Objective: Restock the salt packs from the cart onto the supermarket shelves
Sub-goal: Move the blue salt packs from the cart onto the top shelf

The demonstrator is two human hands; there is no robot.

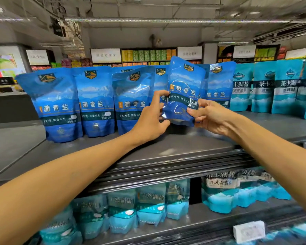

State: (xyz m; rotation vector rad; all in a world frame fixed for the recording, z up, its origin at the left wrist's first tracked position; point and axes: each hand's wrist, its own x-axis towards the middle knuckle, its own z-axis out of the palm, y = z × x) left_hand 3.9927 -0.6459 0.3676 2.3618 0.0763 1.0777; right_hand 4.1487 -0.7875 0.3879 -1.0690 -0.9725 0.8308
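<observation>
Head view: both hands hold one blue salt pack [184, 91] up in front of the row of blue packs [95, 101] that stands on the top shelf [166, 147]. The left hand [151, 121] pinches the pack's lower left edge, thumb on the front and fingers curled behind; the right hand [209, 115] pinches its lower right corner in the same way. The hands are apart, with the pack's bottom between them.

The pack's long axis runs nearly upright, its top tilted a little to the right. Its bottom hangs just above the shelf, in front of a gap in the row, between the third standing pack [132, 101] on its left and another pack [219, 85] on its right. Whether the bottom touches the shelf cannot be told. Both hands are equally near, so the move ahead looks like a short push back and down into that gap, with the tilt straightened.

The pack is a glossy, soft pouch, deep blue with white lettering, a dark band across the middle and a gold badge near the top; its film is creased where the fingers press. Right of the row stand teal packs [281, 87], and more teal packs [148, 206] fill the lower shelf [210, 225].
</observation>
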